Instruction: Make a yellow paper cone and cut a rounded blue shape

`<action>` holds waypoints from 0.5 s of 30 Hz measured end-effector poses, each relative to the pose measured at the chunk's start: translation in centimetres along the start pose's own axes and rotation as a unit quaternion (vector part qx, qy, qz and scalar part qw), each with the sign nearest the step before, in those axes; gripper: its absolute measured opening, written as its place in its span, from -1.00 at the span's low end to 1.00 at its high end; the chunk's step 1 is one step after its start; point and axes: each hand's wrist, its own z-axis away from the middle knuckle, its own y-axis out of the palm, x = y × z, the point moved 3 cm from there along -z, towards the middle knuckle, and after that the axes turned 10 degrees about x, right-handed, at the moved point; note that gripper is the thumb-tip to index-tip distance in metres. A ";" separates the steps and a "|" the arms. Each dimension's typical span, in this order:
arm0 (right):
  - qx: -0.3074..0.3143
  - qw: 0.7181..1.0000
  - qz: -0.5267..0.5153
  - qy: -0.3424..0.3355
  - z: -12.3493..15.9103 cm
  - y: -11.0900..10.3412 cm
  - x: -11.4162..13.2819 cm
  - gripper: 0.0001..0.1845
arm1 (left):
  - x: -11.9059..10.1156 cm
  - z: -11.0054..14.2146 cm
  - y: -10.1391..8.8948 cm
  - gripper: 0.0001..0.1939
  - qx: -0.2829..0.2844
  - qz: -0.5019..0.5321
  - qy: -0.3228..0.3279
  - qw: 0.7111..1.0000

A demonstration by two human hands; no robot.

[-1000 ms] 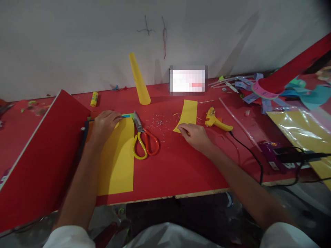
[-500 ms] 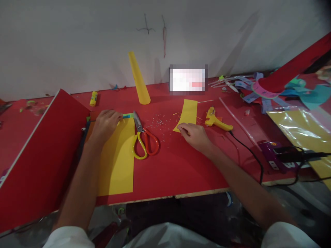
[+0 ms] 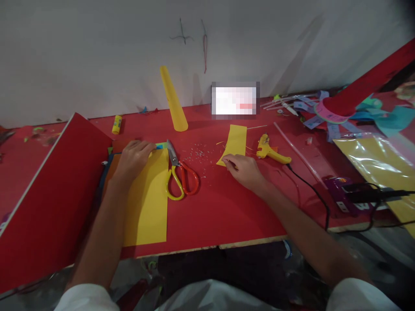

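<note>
My left hand point(image 3: 134, 160) lies over the top of a large yellow paper sheet point(image 3: 149, 207), its fingers bent and pressed together. A small blue-green strip point(image 3: 159, 147) shows at the fingertips; I cannot tell whether they grip it. Scissors point(image 3: 175, 168) with one yellow and one red handle rest at the sheet's right edge, their blades partly open. My right hand point(image 3: 243, 168) is loosely closed and rests on the table, touching or just in front of the lower edge of a smaller yellow paper piece point(image 3: 236, 140). Nothing shows between its fingers.
A yellow glue gun point(image 3: 272, 151) with a black cord lies right of my right hand. Behind stand a yellow paper cone point(image 3: 174, 99) and a blurred-out screen point(image 3: 235, 100). A glue stick point(image 3: 117, 124) and a red board point(image 3: 55, 194) are at left. Paper scraps point(image 3: 201, 153) lie mid-table.
My left hand has shifted slightly right, covering more of the blue-green strip. My right hand and the scissors stay in place.
</note>
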 end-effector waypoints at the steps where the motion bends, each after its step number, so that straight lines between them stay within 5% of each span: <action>1: 0.000 1.000 0.001 -0.001 0.0 0.0 0.0 -0.61 | 0.0 0.0 0.0 -0.70 -0.002 -0.007 0.004 1.000; 15: -0.010 1.000 0.002 0.002 0.1 -0.1 0.1 -0.60 | -0.4 0.0 0.5 -0.73 0.017 0.055 -0.029 0.998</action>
